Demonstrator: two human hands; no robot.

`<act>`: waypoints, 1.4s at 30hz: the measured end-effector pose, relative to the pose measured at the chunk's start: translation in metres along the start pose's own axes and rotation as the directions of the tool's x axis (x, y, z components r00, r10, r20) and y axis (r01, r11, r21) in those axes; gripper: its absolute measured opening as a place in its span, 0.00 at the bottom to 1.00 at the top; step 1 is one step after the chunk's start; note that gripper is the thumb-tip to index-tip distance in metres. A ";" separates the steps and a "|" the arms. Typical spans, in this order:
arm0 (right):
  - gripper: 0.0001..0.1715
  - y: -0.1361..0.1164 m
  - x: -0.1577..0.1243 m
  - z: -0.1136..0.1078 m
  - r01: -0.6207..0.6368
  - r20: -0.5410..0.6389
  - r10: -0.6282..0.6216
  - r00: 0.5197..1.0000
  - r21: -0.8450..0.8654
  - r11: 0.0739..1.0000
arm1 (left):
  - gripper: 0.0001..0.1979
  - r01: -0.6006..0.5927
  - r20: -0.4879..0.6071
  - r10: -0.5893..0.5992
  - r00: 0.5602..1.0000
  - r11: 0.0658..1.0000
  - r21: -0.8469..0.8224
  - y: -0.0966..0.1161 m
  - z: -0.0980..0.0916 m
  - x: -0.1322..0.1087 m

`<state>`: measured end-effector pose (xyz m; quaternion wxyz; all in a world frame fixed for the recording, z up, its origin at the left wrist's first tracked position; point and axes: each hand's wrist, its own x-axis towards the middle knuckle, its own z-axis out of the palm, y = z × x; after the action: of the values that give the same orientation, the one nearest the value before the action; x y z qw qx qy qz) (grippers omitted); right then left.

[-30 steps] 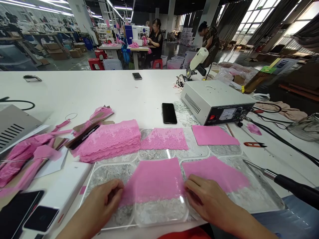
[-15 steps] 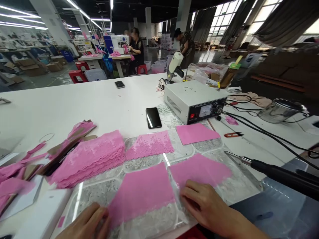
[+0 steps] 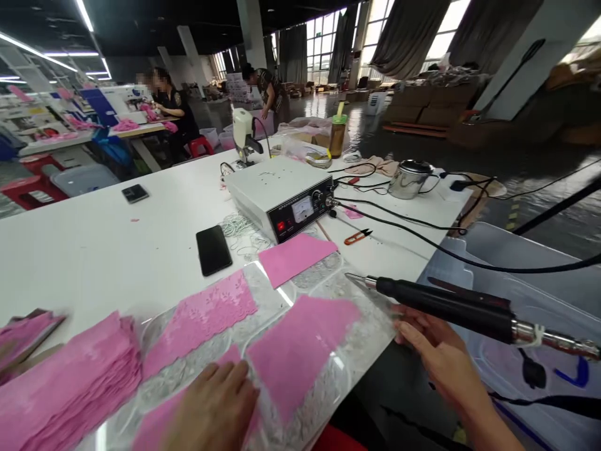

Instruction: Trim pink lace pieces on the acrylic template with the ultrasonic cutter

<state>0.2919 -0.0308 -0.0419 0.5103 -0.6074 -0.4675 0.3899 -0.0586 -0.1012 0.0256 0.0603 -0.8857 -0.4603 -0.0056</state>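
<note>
Your left hand (image 3: 213,401) lies palm-down, fingers loosely open, on pink cloth (image 3: 156,424), likely steadying it; right hand (image 3: 444,360) by clear sheet's (image 3: 369,332) edge, can't tell if pinching.

Bare hands (image 3: 439,356); bare right forearm (image 3: 486,419); sliver of red clothing (image 3: 337,440) at lower edge.

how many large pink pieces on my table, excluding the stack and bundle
4: near piece under left hand, right piece beside it, lacy piece beyond, far piece by metal box; layers may hide.
</note>
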 end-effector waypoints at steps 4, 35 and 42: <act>0.28 0.005 0.008 0.017 0.004 -0.106 0.031 0.994 0.314 0.949 | 0.10 -0.153 -0.141 0.140 0.980 0.985 -0.085 0.017 0.004 0.070; 0.11 -0.052 0.050 0.020 0.307 -0.307 -0.113 0.945 0.714 0.629 | 0.27 -0.476 -0.037 0.477 0.878 0.863 -0.167 -0.008 0.037 0.127; 0.09 -0.053 0.037 0.012 0.294 -0.252 -0.162 0.954 0.674 0.678 | 0.26 -0.460 0.000 0.475 0.880 0.851 -0.252 -0.008 0.035 0.128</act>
<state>0.2810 0.0098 0.0083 0.7861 -0.3343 -0.3096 0.4177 0.0066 0.0114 0.0005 -0.0642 -0.9712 -0.2284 -0.0199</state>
